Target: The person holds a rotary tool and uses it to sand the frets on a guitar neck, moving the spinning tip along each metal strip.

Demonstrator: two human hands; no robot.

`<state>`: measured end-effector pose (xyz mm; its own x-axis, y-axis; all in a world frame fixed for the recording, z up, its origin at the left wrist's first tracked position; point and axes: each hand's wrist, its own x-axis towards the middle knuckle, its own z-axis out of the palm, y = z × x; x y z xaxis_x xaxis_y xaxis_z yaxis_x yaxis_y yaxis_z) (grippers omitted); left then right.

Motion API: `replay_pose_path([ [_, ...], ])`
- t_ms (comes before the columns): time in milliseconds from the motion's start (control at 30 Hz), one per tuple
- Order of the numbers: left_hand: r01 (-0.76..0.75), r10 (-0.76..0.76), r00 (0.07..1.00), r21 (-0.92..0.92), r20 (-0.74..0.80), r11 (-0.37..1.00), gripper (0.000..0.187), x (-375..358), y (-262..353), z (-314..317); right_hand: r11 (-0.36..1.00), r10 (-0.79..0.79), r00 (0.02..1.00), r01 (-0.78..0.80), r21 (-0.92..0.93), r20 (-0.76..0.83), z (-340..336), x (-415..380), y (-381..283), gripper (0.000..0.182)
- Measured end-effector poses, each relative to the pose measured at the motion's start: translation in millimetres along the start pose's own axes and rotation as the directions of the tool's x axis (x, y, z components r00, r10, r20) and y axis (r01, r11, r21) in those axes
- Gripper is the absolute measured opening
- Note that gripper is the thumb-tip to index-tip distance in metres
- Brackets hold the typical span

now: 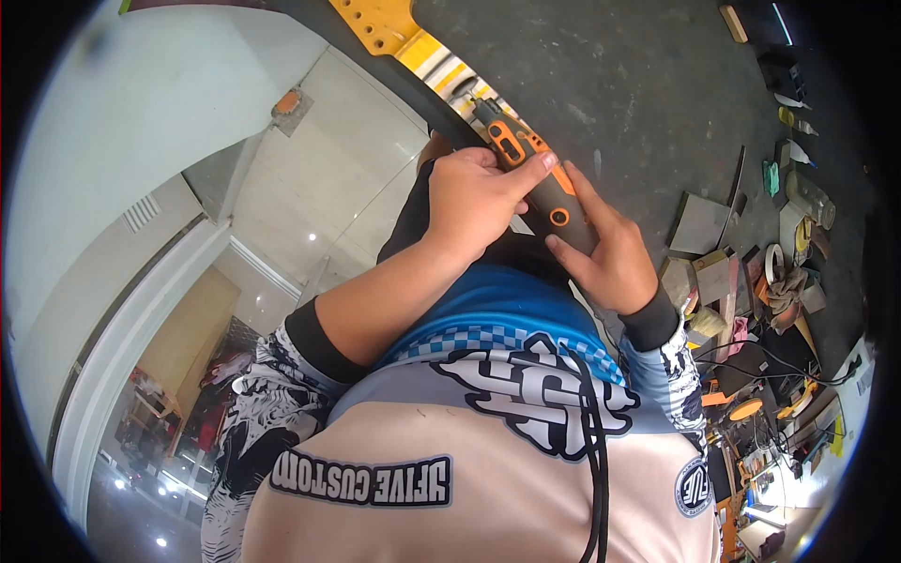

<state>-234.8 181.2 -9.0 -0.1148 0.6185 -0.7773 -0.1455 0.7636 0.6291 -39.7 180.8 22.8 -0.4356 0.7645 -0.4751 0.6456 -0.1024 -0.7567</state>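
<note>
A black and orange rotary tool (560,214) lies slantwise between my two hands, with a small dark disc (465,87) on its tip. My left hand (479,199) is closed around its middle, thumb across the orange side. At the tool's rear end my right hand (612,253) grips the body between thumb and fingers. The disc overlaps the taped part of a guitar neck (439,68), which bears strips of yellow and white. The neck's bare wooden headstock (375,21), with several peg holes, reaches the top edge of the view.
The dark work surface (619,84) spreads beyond my hands. To the right lie wood pieces, a grey flat block (699,223), a bundled cloth (784,293), small bottles (798,122) and black cables (779,352). Pale floor tiles (319,159) show at the left.
</note>
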Motion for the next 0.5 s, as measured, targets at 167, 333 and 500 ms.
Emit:
replay_pose_path([
  [167,0.001,0.000,1.000,-0.017,0.018,1.000,0.039,6,11,9,1.000,-0.030,0.999,0.031,0.005,-0.042,-6,3,6,0.083],
  [333,-0.001,0.002,0.999,-0.033,0.046,0.999,0.039,14,13,16,1.000,-0.005,0.998,0.007,0.023,-0.058,-11,6,11,0.083],
  [500,-0.016,0.018,0.999,-0.037,0.052,0.999,0.038,4,15,16,0.999,-0.036,0.997,0.037,0.007,-0.071,-10,-2,10,0.083],
])
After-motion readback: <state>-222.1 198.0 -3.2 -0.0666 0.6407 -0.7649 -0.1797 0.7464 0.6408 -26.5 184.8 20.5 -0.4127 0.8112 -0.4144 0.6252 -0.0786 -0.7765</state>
